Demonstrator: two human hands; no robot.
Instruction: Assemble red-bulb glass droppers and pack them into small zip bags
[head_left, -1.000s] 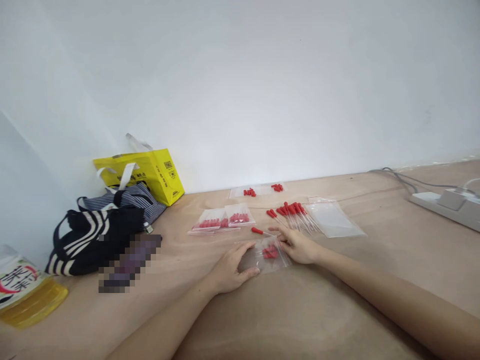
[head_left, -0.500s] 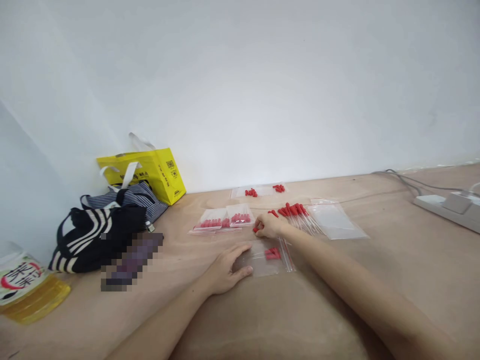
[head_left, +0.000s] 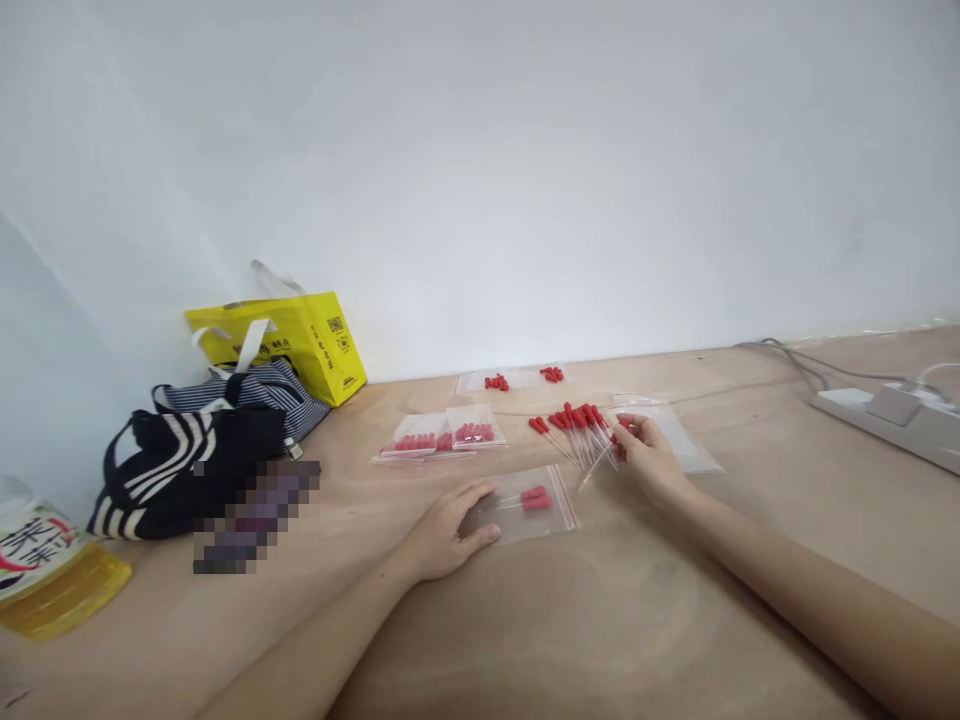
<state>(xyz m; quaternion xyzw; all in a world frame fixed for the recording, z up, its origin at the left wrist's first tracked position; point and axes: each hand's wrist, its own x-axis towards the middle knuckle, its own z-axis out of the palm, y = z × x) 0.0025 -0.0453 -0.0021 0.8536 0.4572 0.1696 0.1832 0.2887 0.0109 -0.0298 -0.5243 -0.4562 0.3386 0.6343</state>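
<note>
My left hand rests at the left end of a clear zip bag, its thumb and fingers spread apart. Inside that bag lie droppers with red bulbs and thin clear tubes. To the right, my right hand pinches a dropper by its red bulb, the tube slanting down to the left. It is at the right side of a fanned pile of red-bulbed droppers, partly overlapped by the held one. Behind my right hand is an empty-looking zip bag, partly covered.
Filled small bags of droppers lie left of the pile; another bag lies near the wall. A yellow bag, black striped bag and oil bottle stand left. A power strip with cables lies right.
My right hand has moved from above the bag, where it pinched something red, rightward to the pile, and now grips a dropper. My left hand stays on the bag, which lies slightly turned.
</note>
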